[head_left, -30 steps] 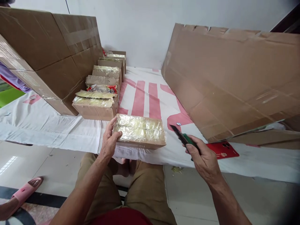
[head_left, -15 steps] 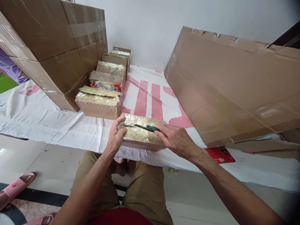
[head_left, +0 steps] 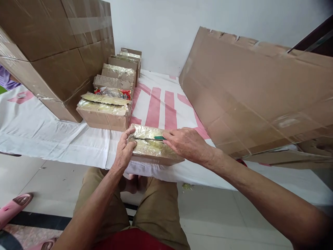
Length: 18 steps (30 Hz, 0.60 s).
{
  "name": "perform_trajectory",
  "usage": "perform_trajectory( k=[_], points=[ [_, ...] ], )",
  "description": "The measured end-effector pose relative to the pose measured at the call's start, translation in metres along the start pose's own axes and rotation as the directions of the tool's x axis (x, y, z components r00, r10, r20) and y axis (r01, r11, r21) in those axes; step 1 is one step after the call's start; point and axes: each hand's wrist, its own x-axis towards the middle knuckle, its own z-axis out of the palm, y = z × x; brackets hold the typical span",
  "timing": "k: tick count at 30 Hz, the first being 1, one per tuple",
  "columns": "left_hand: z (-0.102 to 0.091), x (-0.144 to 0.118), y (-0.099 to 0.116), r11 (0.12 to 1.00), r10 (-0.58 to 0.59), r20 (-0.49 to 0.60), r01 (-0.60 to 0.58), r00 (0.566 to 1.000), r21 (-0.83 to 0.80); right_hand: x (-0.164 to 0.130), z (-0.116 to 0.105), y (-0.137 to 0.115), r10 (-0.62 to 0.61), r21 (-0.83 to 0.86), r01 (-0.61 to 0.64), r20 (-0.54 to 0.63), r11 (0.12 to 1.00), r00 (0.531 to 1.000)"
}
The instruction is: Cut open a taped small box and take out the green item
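A small cardboard box (head_left: 153,160), its top covered with shiny yellowish tape, sits at the table's front edge. My left hand (head_left: 125,147) grips its left end, thumb and fingers on the taped top. In my right hand (head_left: 186,142) is a box cutter (head_left: 159,138) with a green handle. Its blade lies nearly flat along the dark slit across the middle of the box top. My right fingers hide part of the handle, and that hand covers the box's far right corner.
Several opened small boxes (head_left: 104,118) stand in a row at left, one showing red packets (head_left: 126,94). Stacked large cartons (head_left: 59,73) rise beside them. A big cardboard sheet (head_left: 255,100) leans at right. A white-and-pink cloth (head_left: 96,152) covers the table. Pink slippers (head_left: 15,208) show at lower left.
My right hand has moved left with the box cutter, and the blade now lies lower along the slit. My forearm now hides most of the red phone. The view has shifted slightly.
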Motion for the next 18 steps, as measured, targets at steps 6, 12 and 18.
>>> perform_trajectory(
  k=[6,12,18],
  points=[
    [0.000,0.001,0.003,0.999,-0.025,-0.005,0.025,1.000,0.036,0.007,-0.012,-0.005,-0.072,-0.121,0.088,0.137,0.989,0.988],
    [0.001,0.002,0.001,0.999,-0.032,-0.012,0.032,0.999,-0.012,0.005,-0.016,0.000,-0.127,-0.129,0.150,0.166,0.980,0.978],
    [-0.001,0.002,-0.004,0.998,-0.056,-0.016,0.056,0.998,-0.032,0.000,-0.010,0.003,-0.160,-0.098,0.170,0.101,0.981,0.982]
  ],
)
